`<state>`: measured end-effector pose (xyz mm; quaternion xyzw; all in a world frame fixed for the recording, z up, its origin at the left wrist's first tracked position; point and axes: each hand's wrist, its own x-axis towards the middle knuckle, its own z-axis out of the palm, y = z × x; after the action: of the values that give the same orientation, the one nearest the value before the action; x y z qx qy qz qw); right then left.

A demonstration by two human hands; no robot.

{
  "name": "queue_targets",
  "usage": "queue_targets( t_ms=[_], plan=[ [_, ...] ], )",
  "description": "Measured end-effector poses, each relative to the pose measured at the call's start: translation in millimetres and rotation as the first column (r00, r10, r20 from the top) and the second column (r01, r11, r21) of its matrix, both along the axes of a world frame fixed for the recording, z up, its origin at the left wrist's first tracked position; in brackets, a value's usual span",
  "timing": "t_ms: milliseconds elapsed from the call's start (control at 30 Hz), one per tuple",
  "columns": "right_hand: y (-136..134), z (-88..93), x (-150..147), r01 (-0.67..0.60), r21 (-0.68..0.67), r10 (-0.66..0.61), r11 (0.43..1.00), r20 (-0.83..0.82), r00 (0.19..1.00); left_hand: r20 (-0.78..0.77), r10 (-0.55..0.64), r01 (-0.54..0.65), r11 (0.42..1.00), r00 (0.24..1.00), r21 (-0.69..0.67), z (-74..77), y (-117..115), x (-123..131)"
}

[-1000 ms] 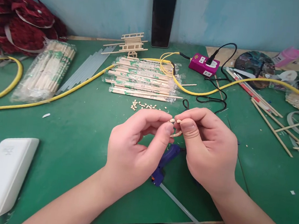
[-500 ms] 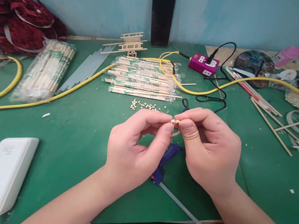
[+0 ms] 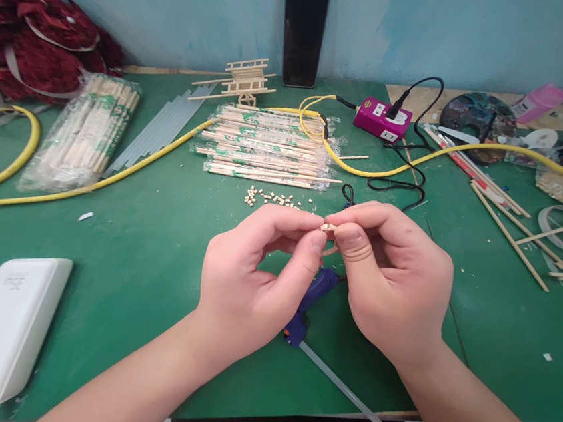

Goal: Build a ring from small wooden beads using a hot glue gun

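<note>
My left hand (image 3: 260,269) and my right hand (image 3: 395,277) meet at the middle of the view, thumb and forefinger of each pinched together. Between the fingertips is a small curved chain of wooden pieces (image 3: 328,228), both hands gripping it; its lower part is mostly hidden by the fingers. Beneath the hands a blue glue gun (image 3: 318,289) lies on the table, partly covered, a long translucent glue stick (image 3: 347,392) sticking out of its rear. Just beyond the fingers are several tiny cut wood bits (image 3: 273,199) scattered on the green surface.
Packs of wrapped chopsticks (image 3: 263,145) lie behind, near a small wooden cart model (image 3: 247,80). A yellow cable (image 3: 155,165) crosses the table to a purple power strip (image 3: 382,119). A white power bank (image 3: 7,330) sits at left, loose sticks (image 3: 510,235) at right.
The small gap between the wooden pieces at my fingertips has closed, and the fingertips are slightly nearer each other. The rest of the table is unchanged apart from a slight view shift.
</note>
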<state>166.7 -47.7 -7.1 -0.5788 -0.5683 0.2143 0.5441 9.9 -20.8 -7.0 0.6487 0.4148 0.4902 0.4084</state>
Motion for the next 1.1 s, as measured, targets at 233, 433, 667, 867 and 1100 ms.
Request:
queue_targets(
  t_ms=[233,433,667,867,1100],
  plan=[
    [0.6,0.8,0.4,-0.026,0.015,0.026,1.000,-0.010,1.000,-0.007,-0.012,0.012,1.000,1.000,0.004,0.4,0.6,-0.6],
    [0.8,1.1,-0.1,-0.030,0.020,0.030,0.999,-0.014,0.999,0.001,0.003,-0.003,1.000,1.000,0.001,1.4,-0.1,0.4],
    [1.1,0.3,0.4,-0.040,0.076,0.040,0.996,0.002,0.999,0.006,-0.024,0.024,1.000,1.000,0.018,0.0,0.5,-0.8],
    [1.3,-0.7,0.7,-0.032,0.107,0.032,0.994,0.006,0.999,0.016,-0.035,0.035,0.999,0.999,0.024,-0.2,0.9,-1.2],
    [-0.1,0.0,0.3,0.004,0.114,-0.006,0.994,0.020,1.000,0.021,-0.040,0.039,0.999,0.999,0.026,1.1,0.7,-2.2]
  ],
)
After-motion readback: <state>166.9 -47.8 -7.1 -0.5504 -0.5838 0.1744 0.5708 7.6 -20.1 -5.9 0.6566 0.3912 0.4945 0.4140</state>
